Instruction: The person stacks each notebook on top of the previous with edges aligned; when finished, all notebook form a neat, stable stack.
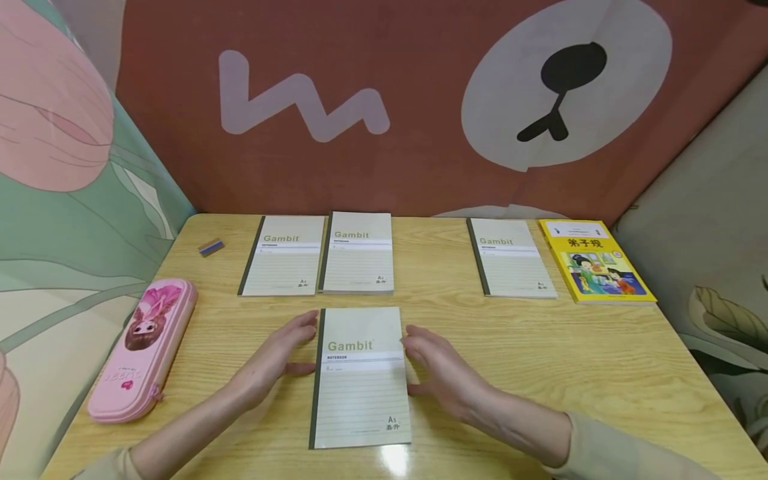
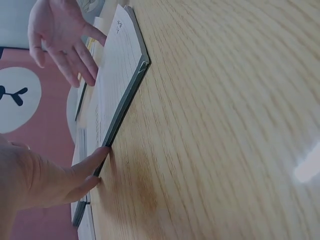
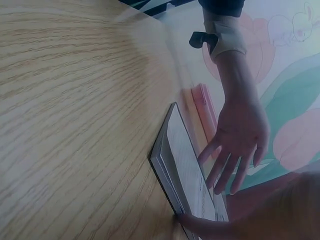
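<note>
A Gambit notebook (image 1: 363, 390) with a pale cover and dark spine lies flat near the front of the table. My left hand (image 1: 270, 363) is on its spine side, and in the left wrist view the thumb and a finger of that hand (image 2: 45, 175) touch the dark spine. Along the opposite edge is my right hand (image 1: 447, 373), fingers extended. The right wrist view has the right thumb (image 3: 205, 225) against the notebook's page edge (image 3: 170, 175), whose pages are slightly parted there. Neither hand curls around the notebook.
Behind it lie a notebook (image 1: 282, 257), a thicker notebook or stack (image 1: 358, 257), and another notebook (image 1: 512, 260). A yellow picture book (image 1: 600, 263) is at the back right. On the left are a pink pencil case (image 1: 144, 353) and a small eraser-like block (image 1: 211, 247).
</note>
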Available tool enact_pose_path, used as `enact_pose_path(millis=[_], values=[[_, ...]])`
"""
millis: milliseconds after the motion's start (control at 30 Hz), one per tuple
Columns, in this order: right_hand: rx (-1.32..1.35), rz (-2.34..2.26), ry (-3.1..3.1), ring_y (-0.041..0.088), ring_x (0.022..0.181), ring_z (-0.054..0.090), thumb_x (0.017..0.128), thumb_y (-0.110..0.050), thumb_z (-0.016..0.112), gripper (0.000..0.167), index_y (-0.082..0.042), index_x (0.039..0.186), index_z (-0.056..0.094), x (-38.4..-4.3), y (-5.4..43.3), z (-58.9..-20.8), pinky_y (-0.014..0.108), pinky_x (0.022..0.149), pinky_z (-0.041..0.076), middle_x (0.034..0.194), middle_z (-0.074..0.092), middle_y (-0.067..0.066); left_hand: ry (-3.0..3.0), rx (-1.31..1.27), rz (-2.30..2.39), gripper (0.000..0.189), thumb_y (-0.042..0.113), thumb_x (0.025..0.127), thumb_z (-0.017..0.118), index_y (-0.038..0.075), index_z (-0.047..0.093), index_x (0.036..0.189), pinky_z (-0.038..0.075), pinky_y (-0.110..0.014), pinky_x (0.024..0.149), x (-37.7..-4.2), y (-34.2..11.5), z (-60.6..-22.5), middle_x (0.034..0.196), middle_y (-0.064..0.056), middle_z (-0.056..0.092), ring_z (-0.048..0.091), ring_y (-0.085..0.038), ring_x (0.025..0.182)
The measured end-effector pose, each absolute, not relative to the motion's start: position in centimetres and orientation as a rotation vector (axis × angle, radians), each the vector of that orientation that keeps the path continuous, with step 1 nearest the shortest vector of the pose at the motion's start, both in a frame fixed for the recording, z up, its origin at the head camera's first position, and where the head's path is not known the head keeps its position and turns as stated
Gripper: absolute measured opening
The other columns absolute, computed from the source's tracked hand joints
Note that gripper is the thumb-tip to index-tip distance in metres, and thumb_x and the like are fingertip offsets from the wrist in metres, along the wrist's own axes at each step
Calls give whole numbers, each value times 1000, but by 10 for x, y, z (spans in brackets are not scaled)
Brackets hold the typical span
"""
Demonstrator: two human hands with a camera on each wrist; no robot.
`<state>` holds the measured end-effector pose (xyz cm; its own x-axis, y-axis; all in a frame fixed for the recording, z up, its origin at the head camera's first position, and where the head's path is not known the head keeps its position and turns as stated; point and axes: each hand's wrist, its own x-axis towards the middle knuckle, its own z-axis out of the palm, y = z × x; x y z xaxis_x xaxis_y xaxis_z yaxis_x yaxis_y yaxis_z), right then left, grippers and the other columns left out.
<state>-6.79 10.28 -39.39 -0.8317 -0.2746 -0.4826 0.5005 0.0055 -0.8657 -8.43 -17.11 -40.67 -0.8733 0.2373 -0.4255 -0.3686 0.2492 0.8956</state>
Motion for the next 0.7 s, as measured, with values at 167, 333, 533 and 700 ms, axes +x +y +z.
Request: enact_pose_path(millis=[167, 333, 533, 700], values=[[309, -1860, 1773, 49, 155, 19, 105, -24, 48, 71, 5, 161, 15, -70, 104, -394, 66, 104, 51, 169, 13, 29, 2029, -173, 1683, 65, 29, 108, 42, 0, 21, 162, 61, -43, 100, -86, -172, -409, 171, -23, 18, 27, -46, 154], [352, -1831, 1782, 40, 135, 50, 104, -24, 51, 58, 4, 153, 37, -71, 106, -396, 37, 85, 56, 154, 45, 24, 2080, -210, 1589, 63, 24, 107, 47, -9, 28, 157, 61, -39, 99, -88, -173, -414, 158, -31, 41, 57, -40, 136], [233, -1801, 1747, 28, 128, 54, 103, -14, 50, 53, 3, 153, 43, -73, 110, -400, 34, 81, 55, 155, 50, 22, 2198, -71, 1401, 58, 18, 101, 63, -8, 45, 150, 58, -41, 104, -89, -178, -420, 142, -23, 62, 69, -26, 119], [112, -1827, 1736, 32, 136, 49, 103, -6, 48, 64, -2, 162, 24, -71, 113, -399, 40, 89, 60, 169, 27, 20, 2240, -31, 1417, 70, 8, 92, 72, -4, 41, 154, 59, -29, 85, -87, -180, -414, 137, -17, 63, 69, -15, 100]])
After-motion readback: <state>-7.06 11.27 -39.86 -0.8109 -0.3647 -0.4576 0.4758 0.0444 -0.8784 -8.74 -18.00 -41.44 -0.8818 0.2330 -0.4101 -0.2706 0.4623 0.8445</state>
